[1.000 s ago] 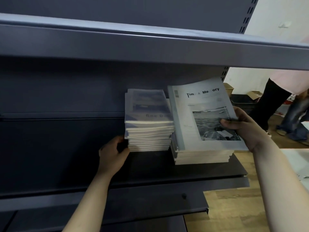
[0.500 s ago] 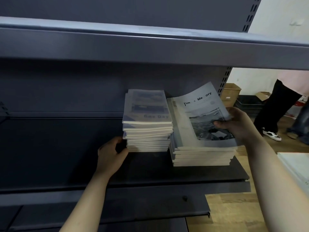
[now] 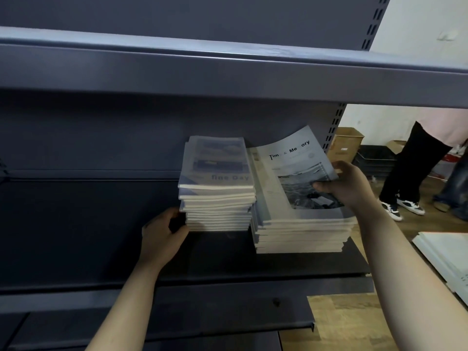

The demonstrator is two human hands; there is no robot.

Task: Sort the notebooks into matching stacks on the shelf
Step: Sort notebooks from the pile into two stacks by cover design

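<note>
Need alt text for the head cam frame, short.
A person's right hand holds a grey notebook, bent upward, over the right stack on a dark metal shelf. The left hand grips the lower side of the left stack beside it. Another person's legs show at far right.

Showing smooth matt painted metal on shelf [image 3: 278,264] and upper shelf [image 3: 228,72], faint sheen along front lip. Showing paper throughout left stack [image 3: 217,206] and right stack [image 3: 298,236]: matt cream page edges, smooth slightly glossy covers. Showing thin flexible paper in curling cover of top notebook [image 3: 286,153]. Showing wood-grain floor [image 3: 344,323], brown cardboard box [image 3: 345,145].
</note>
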